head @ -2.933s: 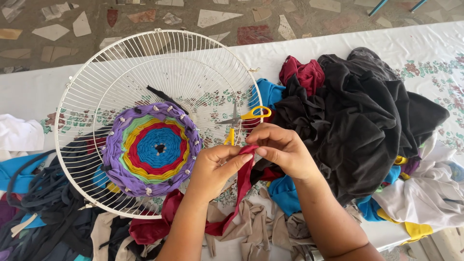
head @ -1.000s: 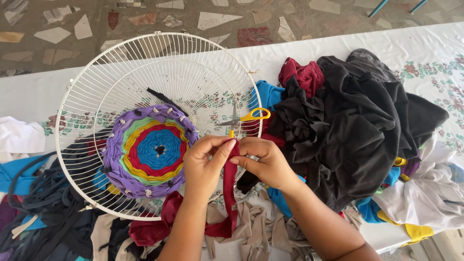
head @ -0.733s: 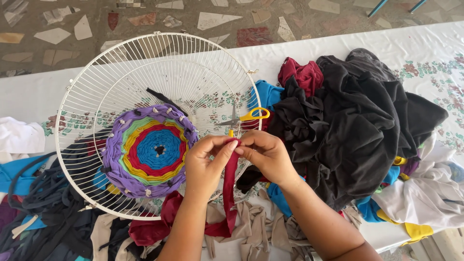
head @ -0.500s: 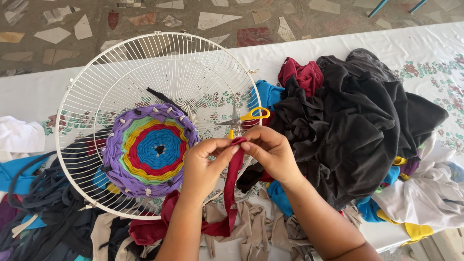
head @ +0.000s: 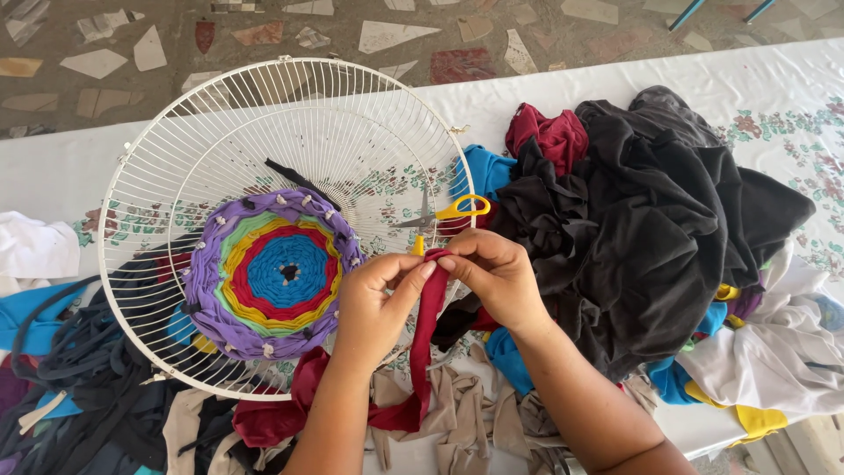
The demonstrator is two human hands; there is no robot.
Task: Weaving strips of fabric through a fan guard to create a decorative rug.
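Head view shows a dark red fabric strip (head: 428,339) pinched at its top end between both hands, just in front of the near rim of a white wire fan guard (head: 290,105). The left hand (head: 376,308) closes thumb and forefinger on the strip from the left; the right hand (head: 494,277) closes on the same end from the right, fingertips almost meeting. Both hands are narrow, holding cloth.

The strip's long axis runs near upright in the frame: its held end points away from the person, toward the guard, and the rest hangs back toward the desk's near edge, where it curls left into a bunch of the same red.

My reading is that the end is being readied, worked or opened, before it goes into the weave. A next move would call for a firm pinch and for guiding the end between two wires at the edge of the woven disc (head: 268,273), whose purple outer ring sits just left of the hands.

Yellow-handled scissors (head: 444,213) lie on the guard just beyond the hands. A black cloth heap (head: 651,220) fills the right of the desk (head: 53,167).
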